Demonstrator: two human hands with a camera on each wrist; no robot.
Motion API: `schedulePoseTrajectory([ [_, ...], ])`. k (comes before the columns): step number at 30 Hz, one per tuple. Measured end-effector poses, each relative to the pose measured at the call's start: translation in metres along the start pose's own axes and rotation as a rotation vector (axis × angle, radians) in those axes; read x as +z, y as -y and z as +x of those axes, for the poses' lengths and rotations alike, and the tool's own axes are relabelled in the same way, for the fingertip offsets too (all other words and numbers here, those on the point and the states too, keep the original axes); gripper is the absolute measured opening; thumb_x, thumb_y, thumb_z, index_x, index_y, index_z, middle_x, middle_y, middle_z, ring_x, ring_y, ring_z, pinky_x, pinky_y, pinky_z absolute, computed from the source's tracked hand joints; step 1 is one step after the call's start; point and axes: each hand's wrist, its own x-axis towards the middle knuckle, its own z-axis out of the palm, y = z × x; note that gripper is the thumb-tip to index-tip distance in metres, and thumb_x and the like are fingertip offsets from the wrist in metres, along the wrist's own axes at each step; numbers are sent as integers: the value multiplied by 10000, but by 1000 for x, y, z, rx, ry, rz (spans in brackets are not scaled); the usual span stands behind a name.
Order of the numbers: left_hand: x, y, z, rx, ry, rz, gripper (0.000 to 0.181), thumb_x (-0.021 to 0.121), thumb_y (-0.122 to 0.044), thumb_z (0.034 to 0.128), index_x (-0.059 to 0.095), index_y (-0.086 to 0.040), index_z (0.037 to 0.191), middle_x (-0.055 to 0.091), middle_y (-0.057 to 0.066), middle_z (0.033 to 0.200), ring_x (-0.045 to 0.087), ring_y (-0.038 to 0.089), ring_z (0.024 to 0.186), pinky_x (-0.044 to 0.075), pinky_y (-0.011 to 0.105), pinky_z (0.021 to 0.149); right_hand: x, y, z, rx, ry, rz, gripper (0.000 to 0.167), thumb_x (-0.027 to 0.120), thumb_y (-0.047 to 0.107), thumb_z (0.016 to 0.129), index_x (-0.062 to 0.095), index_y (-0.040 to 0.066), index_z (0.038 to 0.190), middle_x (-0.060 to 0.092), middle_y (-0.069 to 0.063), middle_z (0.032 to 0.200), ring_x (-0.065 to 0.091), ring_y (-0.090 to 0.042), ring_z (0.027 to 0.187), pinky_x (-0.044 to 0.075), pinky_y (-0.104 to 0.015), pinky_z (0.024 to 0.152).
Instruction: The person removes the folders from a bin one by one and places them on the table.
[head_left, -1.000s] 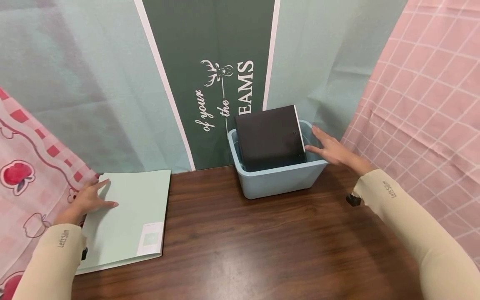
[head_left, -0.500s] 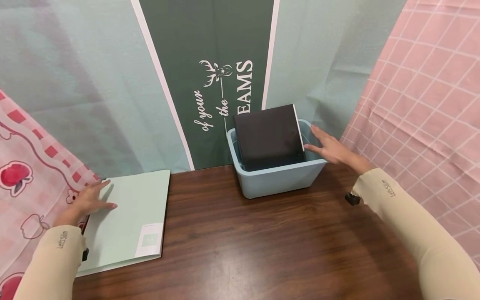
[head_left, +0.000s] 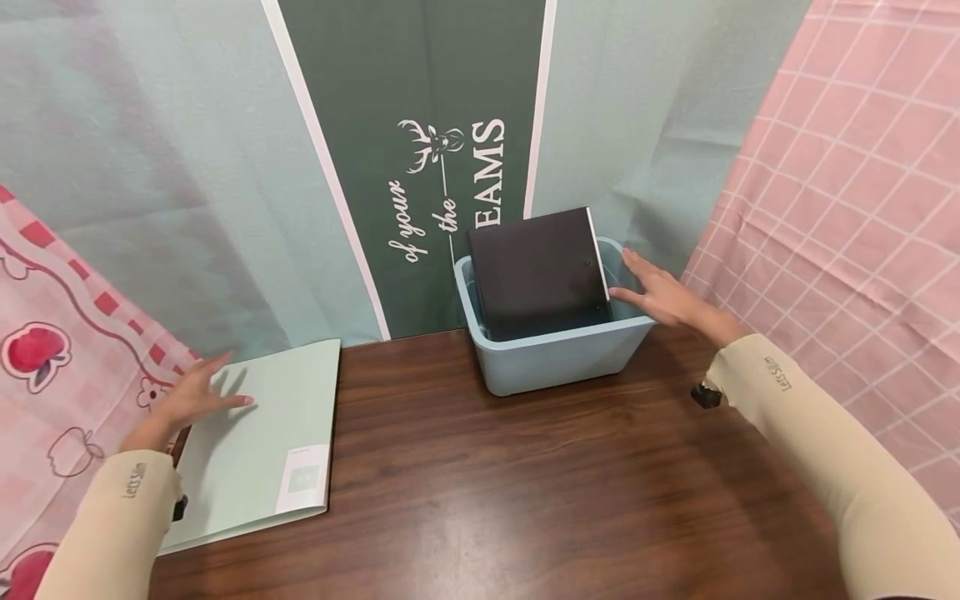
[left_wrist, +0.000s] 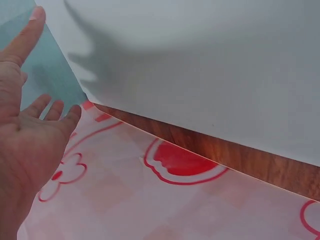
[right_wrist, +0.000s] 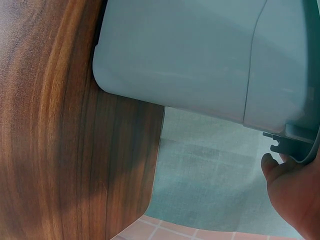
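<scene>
In the head view, my left hand point(head_left: 197, 397) is spread over the left part of a pale green folder point(head_left: 262, 433) lying on the table. The left wrist view has this hand point(left_wrist: 35, 140) with fingers apart beside the folder's pale surface point(left_wrist: 200, 75), holding nothing and casting a shadow on it. At the right, my right hand point(head_left: 663, 296) grips the right rim of a light blue bin point(head_left: 562, 364), thumb over the inside. Some fingertips of the right hand point(right_wrist: 295, 192) show outside the rim in the right wrist view. A black folder or case point(head_left: 540, 275) leans inside the bin.
Brown wooden table point(head_left: 465, 467) lies between the folder and bin. A green and grey cloth point(head_left: 420, 83) hangs behind. Pink patterned cloth point(head_left: 60, 400) borders the left, pink checked cloth point(head_left: 847, 208) the right.
My left hand has shifted slightly to the right over the green folder, and its fingertips are off the folder's far left corner. The right hand and the bin have stayed in place.
</scene>
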Motion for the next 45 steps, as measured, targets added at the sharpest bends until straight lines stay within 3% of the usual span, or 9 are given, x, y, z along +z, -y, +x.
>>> schedulePoseTrajectory([
  [6,2,-14,7,39,-20,19,1047,875,-226,869,223,170,1585,233,541,1525,256,714,1391,279,816,1084,0,1,1,0,0,-5,935,521,554,1075,74,14,1693,58,-227,1760,101,-459,1611,122,-649,1276],
  [26,2,-43,19,80,-17,-77,1056,820,-269,940,125,71,1658,130,480,1620,157,684,1473,236,829,1099,-2,-1,1,1,10,-12,944,514,573,1074,56,33,1697,34,-219,1763,98,-462,1609,127,-652,1274],
  [36,1,-72,19,111,19,-159,1040,807,-294,951,132,-9,1689,128,396,1682,186,634,1506,284,811,1105,-1,-2,0,-2,8,-10,944,522,566,1073,64,23,1695,43,-227,1761,103,-467,1607,130,-653,1273],
  [45,1,-89,26,131,28,-137,1033,799,-336,956,137,-87,1709,146,335,1711,205,597,1522,293,798,1111,-1,-2,0,5,12,0,944,517,571,1073,57,33,1697,20,-205,1765,100,-473,1606,123,-664,1269],
])
